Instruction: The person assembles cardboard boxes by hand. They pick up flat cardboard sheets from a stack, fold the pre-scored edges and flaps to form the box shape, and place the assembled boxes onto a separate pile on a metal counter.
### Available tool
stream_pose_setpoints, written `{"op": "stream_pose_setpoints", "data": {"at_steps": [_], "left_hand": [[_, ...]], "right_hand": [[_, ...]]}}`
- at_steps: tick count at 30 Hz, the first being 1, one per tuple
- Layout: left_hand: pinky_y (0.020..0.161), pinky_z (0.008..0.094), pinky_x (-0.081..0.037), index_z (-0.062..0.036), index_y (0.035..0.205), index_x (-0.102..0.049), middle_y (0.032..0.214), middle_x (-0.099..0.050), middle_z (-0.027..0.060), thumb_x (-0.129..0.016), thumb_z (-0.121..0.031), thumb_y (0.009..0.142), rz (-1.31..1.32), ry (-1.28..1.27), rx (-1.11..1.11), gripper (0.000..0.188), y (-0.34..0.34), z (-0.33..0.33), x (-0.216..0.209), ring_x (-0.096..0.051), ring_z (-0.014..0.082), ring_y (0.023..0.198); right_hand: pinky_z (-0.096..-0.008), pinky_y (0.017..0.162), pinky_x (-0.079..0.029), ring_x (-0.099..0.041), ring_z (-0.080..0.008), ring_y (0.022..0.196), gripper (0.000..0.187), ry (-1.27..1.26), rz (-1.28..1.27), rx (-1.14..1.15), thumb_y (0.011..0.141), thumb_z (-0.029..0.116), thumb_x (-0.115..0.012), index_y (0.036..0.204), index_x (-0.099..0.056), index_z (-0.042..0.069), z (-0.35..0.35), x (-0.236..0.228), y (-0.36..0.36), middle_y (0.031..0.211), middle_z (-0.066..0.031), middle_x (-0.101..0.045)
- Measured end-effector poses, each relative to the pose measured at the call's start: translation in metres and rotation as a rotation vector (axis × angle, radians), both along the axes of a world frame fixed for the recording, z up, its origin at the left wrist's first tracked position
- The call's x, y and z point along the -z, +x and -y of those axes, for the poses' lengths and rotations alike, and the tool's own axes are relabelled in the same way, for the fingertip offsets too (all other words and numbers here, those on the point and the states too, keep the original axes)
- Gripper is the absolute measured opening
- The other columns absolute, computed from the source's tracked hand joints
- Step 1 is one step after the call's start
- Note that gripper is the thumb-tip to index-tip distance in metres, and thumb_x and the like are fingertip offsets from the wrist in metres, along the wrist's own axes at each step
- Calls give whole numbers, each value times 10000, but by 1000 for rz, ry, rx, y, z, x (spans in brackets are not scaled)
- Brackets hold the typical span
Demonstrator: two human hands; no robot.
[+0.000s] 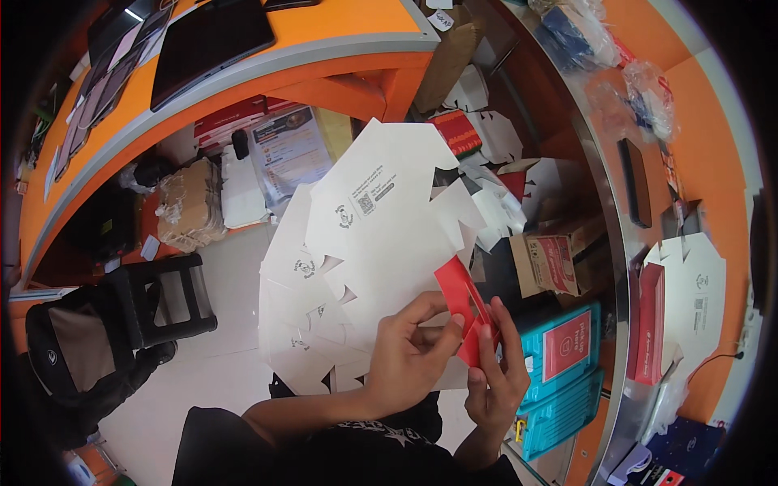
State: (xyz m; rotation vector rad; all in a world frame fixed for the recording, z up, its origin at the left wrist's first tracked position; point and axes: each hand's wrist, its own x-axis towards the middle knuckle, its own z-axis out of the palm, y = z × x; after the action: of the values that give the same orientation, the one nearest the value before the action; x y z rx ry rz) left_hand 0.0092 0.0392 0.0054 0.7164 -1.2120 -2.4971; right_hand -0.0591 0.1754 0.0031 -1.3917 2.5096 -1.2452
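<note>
A red folded card piece is between my hands, at the right edge of a white die-cut card sheet. Whether the red piece is part of that sheet or separate, I cannot tell. My left hand pinches its near left part between thumb and fingers. With thumb and fingertips, my right hand grips the red piece's right edge. Beneath the top sheet, several similar white sheets with notched edges and small dark prints lie fanned out toward the left.
A black step stool and a backpack are at left. An orange desk holds a tablet. On the right stand a teal crate, a cardboard box and a counter with a dark phone and red-and-white card pieces.
</note>
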Motion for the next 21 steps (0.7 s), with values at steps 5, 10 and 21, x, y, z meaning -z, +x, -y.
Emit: {"op": "stream_pose_setpoints", "data": {"at_steps": [5,10,21], "left_hand": [[619,174,-474,74,1204,-614,1175,-659,113,-574,17,956,-35,-181,-70,257,-2,-5,-3,-644,55,784],[709,245,-566,97,1145,-649,1205,-645,209,-597,37,909,-102,-436,-164,249,-5,-5,-12,-697,151,874],[791,309,-566,119,1084,-671,1201,-621,269,-670,13,859,-173,-802,-214,249,12,-7,-19,-701,280,948]], "right_hand": [[-484,888,-516,-584,-466,1136,423,-2,-43,60,993,237,-520,1334,-556,-11,5,-2,10,1341,-340,-502],[-481,873,-513,-588,-450,1099,437,-8,-95,133,1026,249,-449,1333,-539,-48,12,-11,17,1314,-337,-519],[-435,880,-506,-557,-409,1111,439,-291,207,258,1014,184,-484,1374,-488,-66,37,11,43,1206,-295,-525]]}}
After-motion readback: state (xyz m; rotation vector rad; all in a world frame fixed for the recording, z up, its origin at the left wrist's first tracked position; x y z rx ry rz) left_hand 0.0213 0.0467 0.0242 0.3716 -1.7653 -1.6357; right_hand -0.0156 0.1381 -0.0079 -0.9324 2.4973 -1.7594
